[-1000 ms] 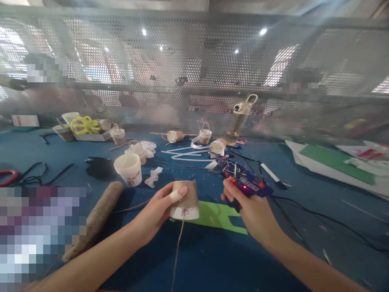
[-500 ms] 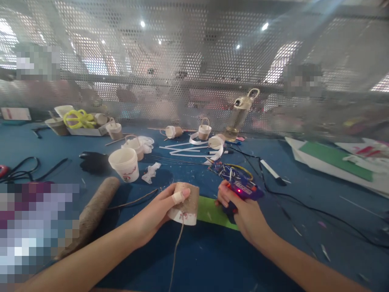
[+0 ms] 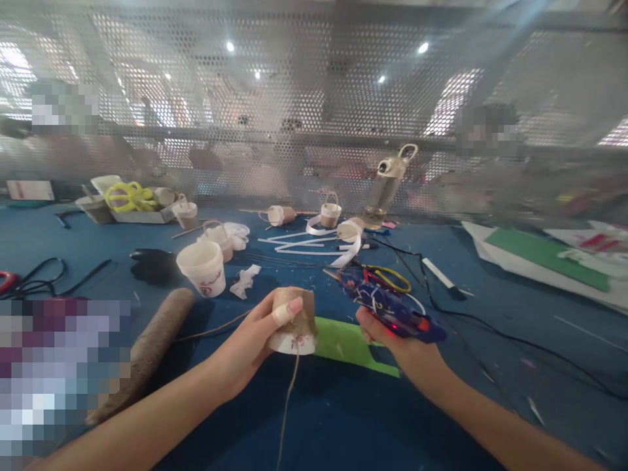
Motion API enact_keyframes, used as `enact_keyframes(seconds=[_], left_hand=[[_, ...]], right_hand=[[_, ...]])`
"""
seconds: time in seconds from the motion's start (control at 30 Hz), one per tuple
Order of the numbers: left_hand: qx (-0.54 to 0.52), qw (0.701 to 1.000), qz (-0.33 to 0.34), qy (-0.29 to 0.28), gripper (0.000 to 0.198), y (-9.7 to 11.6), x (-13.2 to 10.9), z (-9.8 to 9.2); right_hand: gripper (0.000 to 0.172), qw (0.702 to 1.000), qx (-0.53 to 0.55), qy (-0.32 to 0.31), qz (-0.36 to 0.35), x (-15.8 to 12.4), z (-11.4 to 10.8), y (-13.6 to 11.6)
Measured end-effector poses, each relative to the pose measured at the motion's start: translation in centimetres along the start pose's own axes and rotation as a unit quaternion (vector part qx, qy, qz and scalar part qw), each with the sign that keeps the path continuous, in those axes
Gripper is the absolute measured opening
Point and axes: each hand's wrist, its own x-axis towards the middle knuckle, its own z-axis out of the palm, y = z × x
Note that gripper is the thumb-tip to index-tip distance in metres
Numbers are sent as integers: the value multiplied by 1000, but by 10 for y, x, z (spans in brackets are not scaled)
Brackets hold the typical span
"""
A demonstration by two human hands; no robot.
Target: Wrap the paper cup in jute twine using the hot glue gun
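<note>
Sitting in left hand: twine-wrapped cup; right hand: glue gun.

- Twine-wrapped cup: brown, its white band printed pinkish-red
- Hot glue gun: dark blue, glowing red spot
- Flat strip: lime green
- Paper cup: white, reddish print
- Tabletop: deep blue
- Perforated screen: grey, dotted

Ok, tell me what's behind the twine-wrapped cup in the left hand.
A green strip shows past its right edge; the cup and left hand cover whatever lies directly behind.
</note>
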Motion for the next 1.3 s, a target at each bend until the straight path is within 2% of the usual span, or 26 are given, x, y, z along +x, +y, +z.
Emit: enact_keyframes(seconds=[0.07,0.13,0.23,0.4,0.53,0.67,0.8,1.07,1.3], left_hand=[[-1,1000,3,-13,57,-1,1,-1],[-16,1000,3,-23,54,-3,3,-2],[-44,999,-6,-12,52,-4,6,-3],[-8,1000,9,-19,48,-2,4,-5],[21,999,18,-25,47,-1,0,-3],[42,999,17,-15,46,-2,1,-2],[27,999,23,1,50,-2,3,-4],[6,1000,16,13,52,0,0,-3],[-22,999,29,22,52,3,-1,1]], right_hand=[[29,998,-63,3,-24,-2,-6,-4],[29,995,-88,-23,-41,-2,-9,-6],[29,991,-77,-67,-84,0,-11,-5],[22,973,-67,-88,-202,1,-9,-2],[19,970,-50,-88,-221,-3,-6,5],[11,960,-26,-123,-250,-7,-4,12],[10,962,2,-112,-249,-6,-4,10],[13,940,-26,-178,-290,-4,-17,3],[19,924,-113,-187,-313,-7,-22,8]])
